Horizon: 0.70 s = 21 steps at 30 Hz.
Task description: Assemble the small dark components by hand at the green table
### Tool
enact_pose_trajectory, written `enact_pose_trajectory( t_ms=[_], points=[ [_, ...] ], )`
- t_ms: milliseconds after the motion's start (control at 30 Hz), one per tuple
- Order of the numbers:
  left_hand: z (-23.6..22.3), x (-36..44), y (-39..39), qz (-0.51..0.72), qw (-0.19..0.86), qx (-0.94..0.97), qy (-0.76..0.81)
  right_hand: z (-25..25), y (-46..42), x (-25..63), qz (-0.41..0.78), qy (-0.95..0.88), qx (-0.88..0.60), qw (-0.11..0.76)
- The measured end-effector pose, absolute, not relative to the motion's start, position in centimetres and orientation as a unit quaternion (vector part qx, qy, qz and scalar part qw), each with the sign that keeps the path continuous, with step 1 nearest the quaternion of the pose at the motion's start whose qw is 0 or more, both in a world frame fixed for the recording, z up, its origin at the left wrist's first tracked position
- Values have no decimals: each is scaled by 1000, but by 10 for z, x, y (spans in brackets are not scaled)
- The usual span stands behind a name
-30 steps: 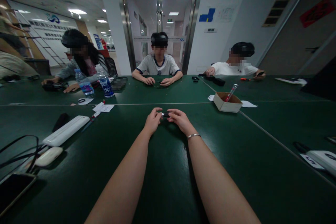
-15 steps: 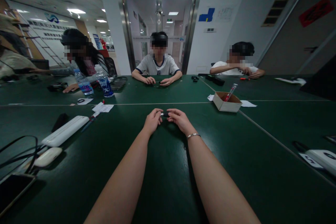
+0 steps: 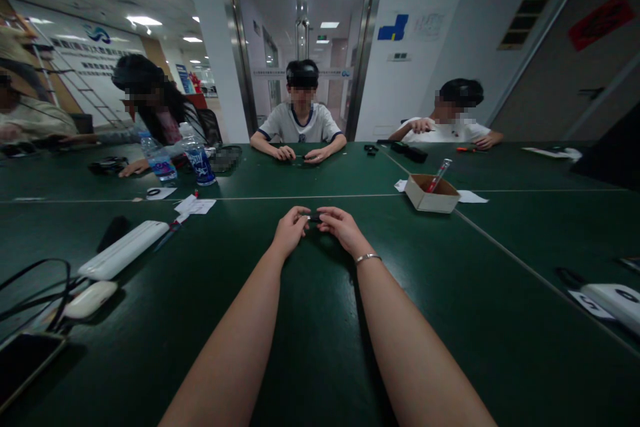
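Observation:
Both my hands meet over the middle of the green table (image 3: 320, 347) around a small black object with a silvery left end (image 3: 314, 218). My left hand (image 3: 290, 232) pinches its silvery end between thumb and fingers. The black end is pinched by my right hand (image 3: 341, 230), whose wrist wears a metal bracelet (image 3: 367, 258). Only a short stretch of the object shows between my fingertips, too small to name its kind.
To the left lie a white power bank (image 3: 125, 250), a white oval case (image 3: 91, 299), cables and a phone (image 3: 30, 363). An open box (image 3: 431, 201) holding a red-marked tube stands ahead right. Two bottles (image 3: 200, 157) stand far left. Several people sit around the table.
My hands stay almost in place, still pinching the object; a little less of its silvery end shows. The person at the far right has raised one hand away from the table.

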State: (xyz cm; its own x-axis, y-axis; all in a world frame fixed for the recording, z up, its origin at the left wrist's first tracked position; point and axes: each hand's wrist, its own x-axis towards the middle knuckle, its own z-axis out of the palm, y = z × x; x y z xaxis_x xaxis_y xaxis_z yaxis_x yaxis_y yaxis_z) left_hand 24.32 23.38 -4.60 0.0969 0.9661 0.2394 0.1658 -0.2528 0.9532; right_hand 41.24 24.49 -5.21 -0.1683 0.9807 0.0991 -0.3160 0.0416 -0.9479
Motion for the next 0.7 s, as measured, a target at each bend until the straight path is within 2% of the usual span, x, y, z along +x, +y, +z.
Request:
enact_pose_trajectory(
  t_ms=[400,533,700],
  points=[
    [-47,243,235,510,416,613,437,-51,243,413,597,-488,-342,537],
    [-48,241,236,532,416,588,445,-54,245,407,567,-556,-361,489],
    [-54,242,238,482,406,621,466,-60,245,397,470,-625,-455,425]
  ],
)
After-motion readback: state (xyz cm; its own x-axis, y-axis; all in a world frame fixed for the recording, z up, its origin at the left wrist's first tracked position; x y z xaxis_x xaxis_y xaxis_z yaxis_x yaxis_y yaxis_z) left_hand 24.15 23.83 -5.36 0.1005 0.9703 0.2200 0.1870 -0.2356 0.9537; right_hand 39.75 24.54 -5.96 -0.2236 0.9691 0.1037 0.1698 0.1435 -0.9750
